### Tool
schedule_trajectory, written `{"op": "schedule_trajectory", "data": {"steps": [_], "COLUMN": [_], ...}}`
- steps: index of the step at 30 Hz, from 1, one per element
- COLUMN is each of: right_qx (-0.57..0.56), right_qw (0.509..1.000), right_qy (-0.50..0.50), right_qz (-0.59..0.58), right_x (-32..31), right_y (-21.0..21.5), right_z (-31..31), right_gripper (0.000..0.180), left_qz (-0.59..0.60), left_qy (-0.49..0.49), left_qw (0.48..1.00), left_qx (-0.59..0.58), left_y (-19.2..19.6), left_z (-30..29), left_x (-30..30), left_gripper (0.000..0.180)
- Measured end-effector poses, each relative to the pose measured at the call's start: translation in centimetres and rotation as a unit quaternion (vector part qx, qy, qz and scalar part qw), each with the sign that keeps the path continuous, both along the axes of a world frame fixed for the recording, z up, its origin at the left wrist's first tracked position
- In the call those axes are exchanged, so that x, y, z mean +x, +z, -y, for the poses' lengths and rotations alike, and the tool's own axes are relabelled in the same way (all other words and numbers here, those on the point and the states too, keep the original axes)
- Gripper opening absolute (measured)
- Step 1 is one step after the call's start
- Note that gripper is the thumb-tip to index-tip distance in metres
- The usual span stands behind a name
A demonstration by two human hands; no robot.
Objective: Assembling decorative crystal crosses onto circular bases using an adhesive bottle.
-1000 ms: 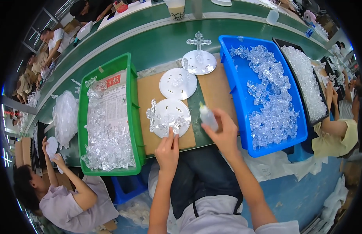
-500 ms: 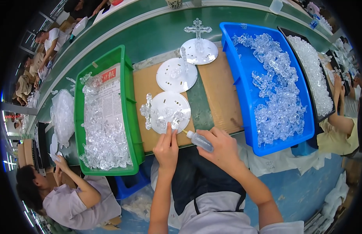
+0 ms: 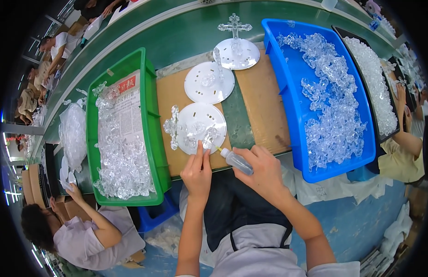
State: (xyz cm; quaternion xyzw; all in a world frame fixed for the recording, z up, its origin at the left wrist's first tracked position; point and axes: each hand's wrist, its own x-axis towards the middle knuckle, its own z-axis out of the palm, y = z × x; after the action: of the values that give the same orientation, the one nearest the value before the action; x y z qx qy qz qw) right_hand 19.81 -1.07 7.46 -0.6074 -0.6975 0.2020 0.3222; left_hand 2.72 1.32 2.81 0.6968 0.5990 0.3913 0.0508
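Observation:
A small squeeze bottle [image 3: 239, 162] of clear liquid, with a yellow tip, is gripped in my right hand [image 3: 265, 173]. Its tip points up and left at a small clear plastic piece [image 3: 209, 138]. My left hand [image 3: 197, 176] has its fingertips closed on the lower end of that piece, over the nearest white round disc [image 3: 200, 117]. More clear parts lie on this disc, and a clear ornate cross [image 3: 172, 127] lies at its left edge. Behind are a second white disc [image 3: 200, 87] and a third [image 3: 246, 57], with a clear cross [image 3: 235, 27] standing upright on the third.
To the left, a green tray [image 3: 151, 106] holds clear parts on newspaper. A blue tray [image 3: 292, 115] of clear parts and a black tray [image 3: 357, 55] of small clear pieces stand right. Cardboard [image 3: 265, 106] covers the green table. A co-worker [image 3: 91, 235] sits at lower left.
The bottle's tip has drawn back a little to the right and down from the clear piece. My left hand keeps its hold. The view has shifted slightly.

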Motion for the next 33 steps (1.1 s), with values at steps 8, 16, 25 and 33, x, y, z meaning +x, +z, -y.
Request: {"op": "schedule_trajectory", "data": {"steps": [8,16,25,33], "right_qx": [-0.003,-0.009,-0.015,-0.021], "right_qw": [0.999,0.999,0.999,0.999], "right_qy": [-0.045,-0.049,-0.024,-0.010], "right_qz": [-0.017,-0.023,-0.041,-0.027], "right_x": [0.0,0.0,0.1,-0.1], "right_y": [-0.6,-0.8,-0.3,-0.3], "right_z": [-0.2,-0.6,0.1,-0.4], "right_gripper": [0.034,0.034,0.037,0.041], "left_qz": [-0.005,-0.009,-0.035,-0.050], "left_qy": [0.002,0.003,0.007,-0.026], "left_qw": [1.000,1.000,0.997,0.994], "left_qx": [-0.002,-0.006,-0.064,-0.096], "left_y": [-0.2,0.1,2.7,3.3], "left_z": [0.1,0.1,-0.5,-0.9], "left_x": [-0.1,0.0,0.1,-0.2], "left_gripper": [0.035,0.035,0.024,0.019]}}
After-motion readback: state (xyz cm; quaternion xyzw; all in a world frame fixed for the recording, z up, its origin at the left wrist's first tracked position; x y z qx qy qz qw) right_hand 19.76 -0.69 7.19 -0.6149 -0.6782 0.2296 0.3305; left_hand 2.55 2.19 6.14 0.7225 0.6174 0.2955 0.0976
